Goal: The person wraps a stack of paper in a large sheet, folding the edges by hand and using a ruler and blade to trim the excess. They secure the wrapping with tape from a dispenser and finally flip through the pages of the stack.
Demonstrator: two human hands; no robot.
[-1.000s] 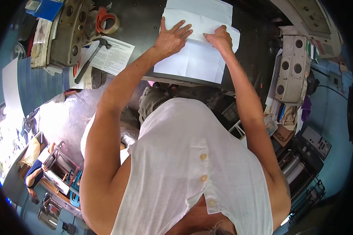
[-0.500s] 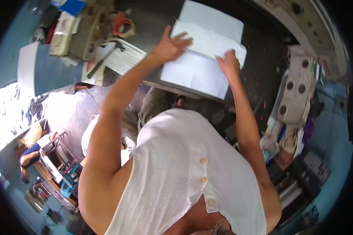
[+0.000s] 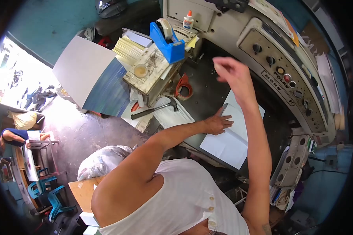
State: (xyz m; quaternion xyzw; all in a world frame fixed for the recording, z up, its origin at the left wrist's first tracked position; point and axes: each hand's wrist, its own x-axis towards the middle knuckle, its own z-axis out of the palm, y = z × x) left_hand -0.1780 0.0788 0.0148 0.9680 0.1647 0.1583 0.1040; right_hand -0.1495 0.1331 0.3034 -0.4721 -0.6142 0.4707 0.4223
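Note:
White folded paper sheets (image 3: 227,150) lie on the dark machine bed, with creases across them. My left hand (image 3: 219,124) rests on the paper near its left edge, fingers spread flat. Raised above the far end of the paper is my right hand (image 3: 237,76), blurred, its fingers loosely bent and apart; nothing shows in it. To the left of the paper are a red tape dispenser (image 3: 180,84) and a hammer (image 3: 155,109), the latter lying over a plastic-covered stack.
A blue tape dispenser (image 3: 176,51) and a glue bottle (image 3: 188,20) stand on a worn block at the far left. The cutter's control panel (image 3: 282,74) with knobs borders the right. A person's arm (image 3: 13,135) shows at far left, beyond blue chairs (image 3: 55,203).
My view has turned left, bringing the control panel and blue dispenser into sight. My right hand has lifted off the paper and reached farther out; my left stays on the paper.

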